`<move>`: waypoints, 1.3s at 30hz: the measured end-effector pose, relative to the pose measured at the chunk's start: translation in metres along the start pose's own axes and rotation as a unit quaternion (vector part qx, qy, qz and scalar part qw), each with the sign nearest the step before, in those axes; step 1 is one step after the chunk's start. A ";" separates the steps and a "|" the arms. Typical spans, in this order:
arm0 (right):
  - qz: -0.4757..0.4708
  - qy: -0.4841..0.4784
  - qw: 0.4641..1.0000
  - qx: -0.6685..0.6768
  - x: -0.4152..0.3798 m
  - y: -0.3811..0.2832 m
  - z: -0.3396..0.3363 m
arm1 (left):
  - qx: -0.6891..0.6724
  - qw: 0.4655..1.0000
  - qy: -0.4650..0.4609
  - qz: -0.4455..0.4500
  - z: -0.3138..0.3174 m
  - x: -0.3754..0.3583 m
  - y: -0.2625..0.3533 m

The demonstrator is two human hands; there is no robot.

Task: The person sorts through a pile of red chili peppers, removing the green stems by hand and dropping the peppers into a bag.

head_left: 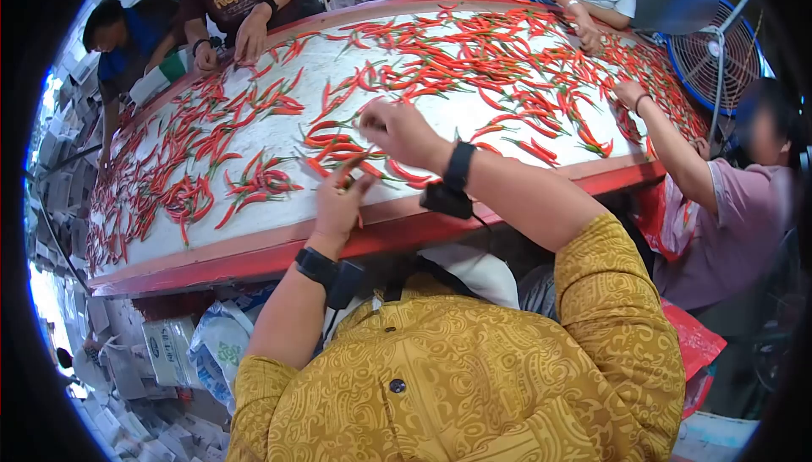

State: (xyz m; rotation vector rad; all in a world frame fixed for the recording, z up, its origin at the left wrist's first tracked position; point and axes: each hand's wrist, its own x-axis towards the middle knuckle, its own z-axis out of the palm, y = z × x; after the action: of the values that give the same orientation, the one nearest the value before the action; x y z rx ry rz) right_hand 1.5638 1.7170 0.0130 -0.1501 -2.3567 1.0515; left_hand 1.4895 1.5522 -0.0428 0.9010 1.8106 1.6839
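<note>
My left hand (338, 208) is over the near edge of the table, its fingers closed around red chili peppers (370, 169) with green stems. Just above and to the right, my right hand (404, 134) hovers with fingers curled into a pinch; what they hold, if anything, is hidden. Below and between the hands, several loose chilies (408, 174) lie on the white tabletop (330, 229). A small bunch of chilies (258, 179) rests left of my left hand. Black straps with small boxes are on both my wrists.
Red chilies (474, 60) spread widely over the table, edged by a raised red rim (406, 225). People work around it: one hand (628, 94) reaches in from the right, others (249, 35) from the far side. A blue fan (715, 56) stands right; plastic bags (222, 348) lie below left.
</note>
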 end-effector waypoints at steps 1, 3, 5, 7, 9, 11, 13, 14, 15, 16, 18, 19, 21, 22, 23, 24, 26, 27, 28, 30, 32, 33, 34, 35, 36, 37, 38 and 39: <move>0.016 -0.033 0.998 0.042 -0.020 -0.007 -0.004 | -0.001 1.000 -0.005 -0.003 0.002 0.001 0.001; -0.046 -0.037 0.995 0.080 -0.054 -0.007 -0.003 | -0.431 0.881 -0.145 -0.129 0.008 0.002 0.001; -0.024 -0.037 0.994 0.098 -0.077 -0.018 -0.016 | -0.367 0.908 0.056 -0.195 0.050 -0.009 0.033; 0.032 -0.132 0.986 0.096 -0.084 -0.020 -0.046 | -0.381 0.901 0.053 -0.201 0.058 -0.012 0.033; -0.014 -0.068 0.998 0.007 -0.082 0.020 -0.073 | -0.467 0.863 -0.054 -0.187 0.040 -0.006 0.018; 0.085 -0.025 0.981 -0.174 -0.058 0.065 -0.116 | -0.492 0.848 -0.065 -0.183 0.037 -0.002 0.014; 0.075 -0.057 0.943 -0.320 -0.029 0.119 -0.157 | -0.499 0.847 -0.047 -0.178 0.054 -0.006 0.014; 0.056 -0.050 0.928 -0.366 -0.019 0.150 -0.167 | -0.505 0.845 -0.034 -0.173 0.063 -0.008 0.013; 0.036 -0.041 0.910 -0.411 -0.013 0.179 -0.171 | -0.494 0.850 -0.029 -0.182 0.070 -0.010 0.008; 0.042 -0.025 0.904 -0.424 -0.011 0.186 -0.173 | -0.491 0.849 -0.001 -0.194 0.077 -0.009 0.010; 0.117 -0.090 0.891 -0.430 -0.001 0.186 -0.181 | -0.488 0.849 0.030 -0.202 0.088 -0.010 0.011; 0.198 -0.157 0.864 -0.436 0.000 0.179 -0.184 | -0.465 0.867 0.008 -0.182 0.094 -0.011 0.009; 0.210 -0.073 0.836 -0.501 -0.010 0.191 -0.174 | -0.441 0.884 -0.011 -0.157 0.104 -0.007 0.005; 0.192 -0.076 0.839 -0.503 -0.012 0.188 -0.176 | -0.476 0.865 -0.029 -0.158 0.109 -0.005 0.003; 0.175 -0.079 0.842 -0.504 -0.014 0.186 -0.180 | -0.509 0.844 -0.048 -0.160 0.115 -0.005 0.002; 0.176 -0.081 0.843 -0.502 -0.016 0.183 -0.183 | -0.502 0.849 -0.038 -0.162 0.121 -0.004 0.002; 0.106 -0.098 0.853 -0.502 -0.020 0.174 -0.192 | -0.491 0.855 -0.045 -0.162 0.131 -0.003 0.002; 0.110 -0.098 0.852 -0.503 -0.021 0.166 -0.195 | -0.480 0.861 -0.052 -0.159 0.137 -0.001 0.002; 0.124 -0.097 0.892 -0.423 -0.021 0.157 -0.194 | -0.473 0.863 -0.030 -0.175 0.144 0.000 0.007; 0.078 -0.101 0.952 -0.277 -0.033 0.146 -0.184 | -0.465 0.867 -0.014 -0.180 0.160 0.009 0.011; -0.010 -0.112 0.983 -0.148 -0.057 0.126 -0.163 | -0.468 0.862 0.001 -0.196 0.178 0.017 0.018; -0.038 -0.118 0.989 -0.084 -0.070 0.109 -0.155 | -0.469 0.860 -0.003 -0.201 0.185 0.020 0.015; -0.023 -0.128 0.991 -0.040 -0.082 0.088 -0.155 | -0.474 0.856 -0.023 -0.205 0.189 0.024 0.009; -0.011 -0.137 0.990 0.004 -0.092 0.073 -0.158 | -0.479 0.852 -0.041 -0.207 0.195 0.025 0.005; -0.007 -0.130 0.991 0.039 -0.101 0.070 -0.161 | -0.479 0.852 -0.041 -0.208 0.202 0.022 0.012; -0.006 -0.129 0.991 0.040 -0.104 0.075 -0.166 | -0.452 0.864 0.003 -0.222 0.210 0.018 0.026; -0.026 -0.141 0.989 0.042 -0.107 0.084 -0.171 | -0.424 0.873 0.048 -0.236 0.217 0.015 0.033; -0.047 -0.153 0.986 0.043 -0.110 0.087 -0.178 | -0.423 0.873 0.049 -0.238 0.220 0.015 0.031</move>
State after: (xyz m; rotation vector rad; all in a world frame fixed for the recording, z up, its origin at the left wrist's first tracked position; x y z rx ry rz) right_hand 1.7398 1.8595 -0.0007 0.1646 -2.5532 1.1991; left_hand 1.6481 1.7085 -0.0342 -0.0152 1.0051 1.9037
